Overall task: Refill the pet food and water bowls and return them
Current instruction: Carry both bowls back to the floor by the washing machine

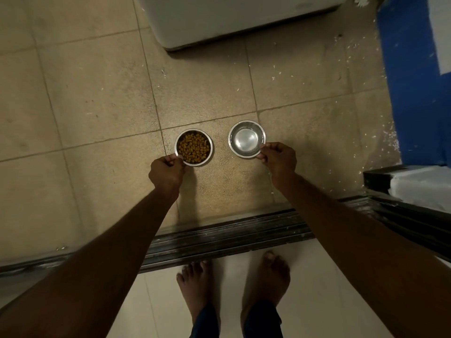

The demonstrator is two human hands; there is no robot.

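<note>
Tiled floor (97, 93) at mid-frame: our hands, left (167, 173) and right (279, 158), pinch the food bowl (194, 147) and what looks like the water bowl (247, 139); tilting spills them.

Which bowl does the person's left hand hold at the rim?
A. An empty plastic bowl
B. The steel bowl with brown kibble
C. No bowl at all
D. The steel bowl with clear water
B: the left hand pinches the near rim of the kibble bowl, while the right hand holds the water bowl.
</note>
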